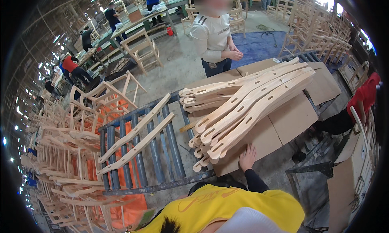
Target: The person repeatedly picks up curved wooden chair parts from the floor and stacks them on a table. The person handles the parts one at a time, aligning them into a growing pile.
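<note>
The right hand (247, 157) lies flat, fingers spread, on the near edge of the cardboard (279, 129), gripping nothing. The stack of wooden parts (243, 105) rests on the cardboard just left of and beyond the hand, its near ends close to the fingers. The left hand is out of view.

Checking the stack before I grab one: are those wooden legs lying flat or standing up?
Lying flat: the legs are piled lengthwise on the cardboard, beside the right hand.

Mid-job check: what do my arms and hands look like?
Only one hand shows, apparently the right hand. It is bare, with no glove, and a close-fitting black long sleeve reaches the wrist, coming out from a yellow top. The left hand is out of view.
</note>
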`<state>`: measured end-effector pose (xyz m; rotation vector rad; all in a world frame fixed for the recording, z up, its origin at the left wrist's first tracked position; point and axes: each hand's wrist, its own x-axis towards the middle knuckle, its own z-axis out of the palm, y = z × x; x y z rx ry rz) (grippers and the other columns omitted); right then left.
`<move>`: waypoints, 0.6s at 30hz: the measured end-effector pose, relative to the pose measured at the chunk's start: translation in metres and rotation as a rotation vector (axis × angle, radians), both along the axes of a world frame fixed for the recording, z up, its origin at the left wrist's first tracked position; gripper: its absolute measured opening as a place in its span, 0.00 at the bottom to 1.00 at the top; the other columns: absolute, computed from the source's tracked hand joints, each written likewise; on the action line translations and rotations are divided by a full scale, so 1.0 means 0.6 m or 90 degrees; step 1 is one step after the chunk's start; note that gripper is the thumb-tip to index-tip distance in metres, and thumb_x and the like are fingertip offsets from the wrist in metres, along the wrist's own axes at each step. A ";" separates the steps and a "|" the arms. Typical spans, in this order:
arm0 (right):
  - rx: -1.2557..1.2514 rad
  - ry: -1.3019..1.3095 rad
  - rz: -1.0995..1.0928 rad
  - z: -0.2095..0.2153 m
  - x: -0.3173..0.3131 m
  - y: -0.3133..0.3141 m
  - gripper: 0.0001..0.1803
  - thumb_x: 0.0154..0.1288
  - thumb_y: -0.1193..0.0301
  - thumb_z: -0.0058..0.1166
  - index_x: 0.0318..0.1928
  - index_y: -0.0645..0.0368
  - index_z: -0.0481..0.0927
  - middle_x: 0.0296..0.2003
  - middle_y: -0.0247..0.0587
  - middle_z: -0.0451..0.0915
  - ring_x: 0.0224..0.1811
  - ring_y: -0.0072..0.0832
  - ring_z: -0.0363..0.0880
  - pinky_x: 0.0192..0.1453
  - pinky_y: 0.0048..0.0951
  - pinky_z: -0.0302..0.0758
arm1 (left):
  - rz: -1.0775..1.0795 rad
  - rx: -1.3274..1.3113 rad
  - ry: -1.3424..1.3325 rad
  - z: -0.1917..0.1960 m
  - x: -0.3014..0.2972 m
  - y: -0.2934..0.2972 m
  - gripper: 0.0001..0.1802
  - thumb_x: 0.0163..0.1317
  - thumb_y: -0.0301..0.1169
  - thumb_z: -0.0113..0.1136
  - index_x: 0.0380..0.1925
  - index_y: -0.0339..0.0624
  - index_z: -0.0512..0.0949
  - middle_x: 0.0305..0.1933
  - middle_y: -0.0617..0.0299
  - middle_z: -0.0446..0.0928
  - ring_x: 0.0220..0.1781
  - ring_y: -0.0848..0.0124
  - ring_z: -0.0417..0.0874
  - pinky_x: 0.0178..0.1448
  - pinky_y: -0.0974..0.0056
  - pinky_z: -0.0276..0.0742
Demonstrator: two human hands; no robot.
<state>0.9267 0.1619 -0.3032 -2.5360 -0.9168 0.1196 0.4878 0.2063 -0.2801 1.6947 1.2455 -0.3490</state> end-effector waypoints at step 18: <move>0.022 0.005 0.024 0.002 -0.005 -0.004 0.37 0.62 0.66 0.51 0.72 0.56 0.60 0.75 0.46 0.52 0.78 0.48 0.46 0.79 0.50 0.44 | -0.144 0.158 0.011 -0.026 -0.051 0.001 0.24 0.60 0.47 0.58 0.57 0.58 0.78 0.56 0.57 0.79 0.56 0.56 0.81 0.58 0.57 0.76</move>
